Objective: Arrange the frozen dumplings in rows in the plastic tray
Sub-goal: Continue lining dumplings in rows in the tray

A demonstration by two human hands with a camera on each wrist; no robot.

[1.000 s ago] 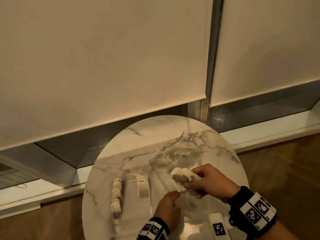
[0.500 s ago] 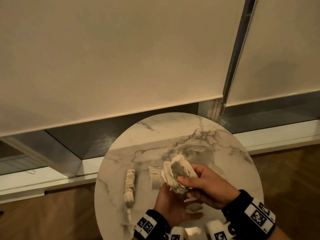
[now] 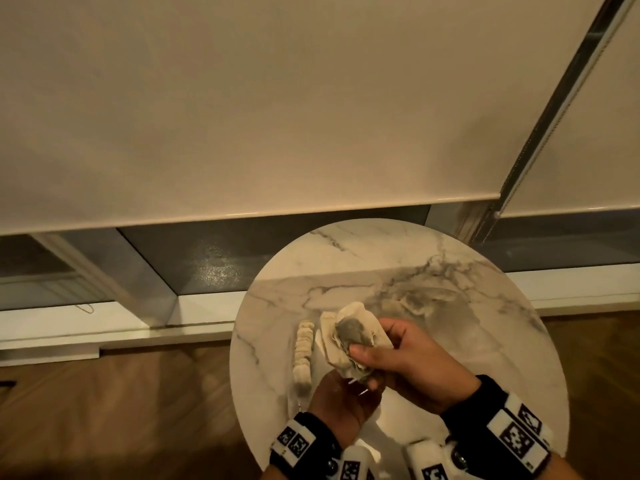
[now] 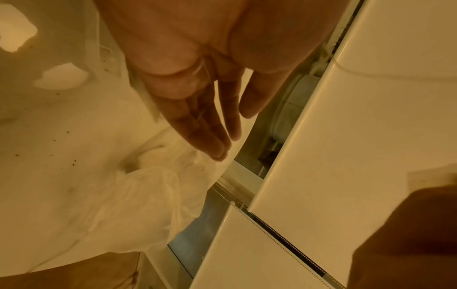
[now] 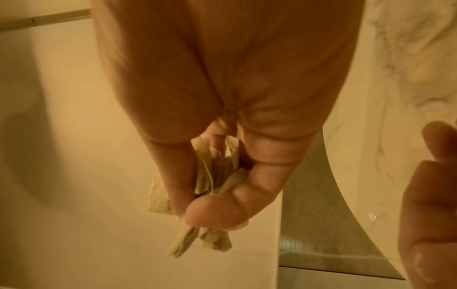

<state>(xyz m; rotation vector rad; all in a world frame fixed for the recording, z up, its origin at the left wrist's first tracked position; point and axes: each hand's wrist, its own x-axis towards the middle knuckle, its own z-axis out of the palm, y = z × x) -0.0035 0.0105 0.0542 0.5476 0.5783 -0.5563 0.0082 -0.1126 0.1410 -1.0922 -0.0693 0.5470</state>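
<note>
My right hand grips a clump of pale, flat frozen dumplings above the round marble table. The right wrist view shows thumb and fingers curled round the clump of dumplings. My left hand lies just under it, palm up, and its fingers are straight and hold nothing. A row of dumplings lies to the left in the clear plastic tray, whose edges barely show. A second, shorter row sits partly hidden behind the clump.
Crumpled clear plastic lies on the far part of the table. Beyond the table stand a white window sill and lowered roller blinds. Wooden floor surrounds the table.
My right hand has lifted the clump and turned it so a darker side faces up. My left hand has slid under it, palm up. The head view has swung left.
</note>
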